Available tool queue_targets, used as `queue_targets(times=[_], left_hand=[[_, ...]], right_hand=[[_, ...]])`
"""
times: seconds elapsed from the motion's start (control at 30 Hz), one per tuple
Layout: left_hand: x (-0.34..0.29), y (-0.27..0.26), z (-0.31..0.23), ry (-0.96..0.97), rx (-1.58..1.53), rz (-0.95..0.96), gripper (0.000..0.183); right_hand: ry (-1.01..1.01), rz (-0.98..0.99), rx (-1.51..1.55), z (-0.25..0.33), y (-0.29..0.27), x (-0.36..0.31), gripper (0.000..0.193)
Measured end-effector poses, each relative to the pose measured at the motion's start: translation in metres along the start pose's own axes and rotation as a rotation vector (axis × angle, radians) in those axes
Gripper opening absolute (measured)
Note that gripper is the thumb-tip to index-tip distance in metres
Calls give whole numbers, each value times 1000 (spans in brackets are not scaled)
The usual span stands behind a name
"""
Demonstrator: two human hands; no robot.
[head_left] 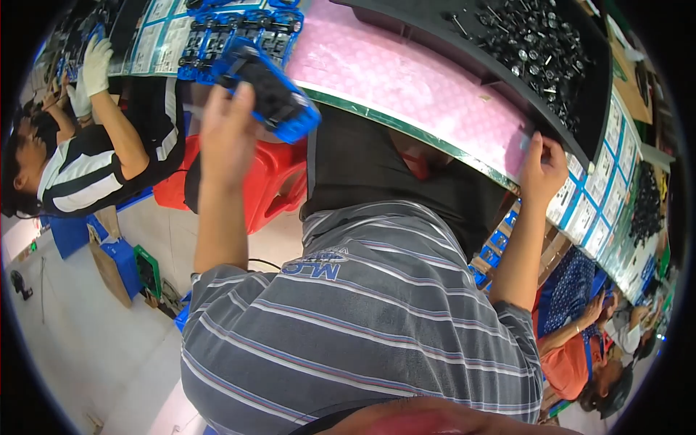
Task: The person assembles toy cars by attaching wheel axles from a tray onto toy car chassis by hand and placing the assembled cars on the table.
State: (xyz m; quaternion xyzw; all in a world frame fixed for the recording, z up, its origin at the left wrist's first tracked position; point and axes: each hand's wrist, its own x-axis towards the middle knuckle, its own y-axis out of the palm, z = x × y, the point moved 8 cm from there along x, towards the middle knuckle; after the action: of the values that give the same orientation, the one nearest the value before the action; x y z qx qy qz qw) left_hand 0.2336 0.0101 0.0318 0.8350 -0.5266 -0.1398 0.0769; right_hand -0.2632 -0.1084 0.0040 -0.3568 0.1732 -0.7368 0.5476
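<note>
Bench (406,131) has a green near edge and a pink bubble-textured sheet (391,76) on top. Black tray (435,55) sits beyond the sheet, with a heap of small black parts (540,54) in it, some with shiny round ends. Right of the tray: printed sheets with blue borders (593,199), then a dark pile (644,203) farther along. Well left of the tray: a cluster of blue-and-black units (243,30), packed close together. Left of the tray on its near side: red plastic stool (270,190) on a pale floor (101,348). Far left of the tray: co-worker in a black-and-white top (87,177), white gloves. Right of the tray, near side: co-worker in an orange top (567,368).

Held unit (272,94): oblong, bright blue ends, black middle, tilted; blur hides fine detail. It's well left of the tray, in front of the cluster; can't tell if they touch. Left grip (230,122) is clamped on it. Right grip (544,170) is just beside the tray's near right corner, fingers curled; can't tell if they're pinching anything.
</note>
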Motion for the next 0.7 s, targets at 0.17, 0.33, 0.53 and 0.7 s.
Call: queue_targets(times=[0.17, 0.33, 0.53, 0.7], left_hand=[[68, -112, -77, 185, 205, -227, 29], [190, -237, -104, 100, 279, -297, 29], [320, -324, -107, -56, 419, -365, 33], [362, -271, -54, -213, 747, -476, 41]], right_hand=[[-12, -6, 11, 7, 3, 1, 19], [-24, -16, -9, 17, 3, 3, 20], [-12, 8, -10, 18, 8, 2, 20], [-4, -22, -81, 20, -2, -1, 17]])
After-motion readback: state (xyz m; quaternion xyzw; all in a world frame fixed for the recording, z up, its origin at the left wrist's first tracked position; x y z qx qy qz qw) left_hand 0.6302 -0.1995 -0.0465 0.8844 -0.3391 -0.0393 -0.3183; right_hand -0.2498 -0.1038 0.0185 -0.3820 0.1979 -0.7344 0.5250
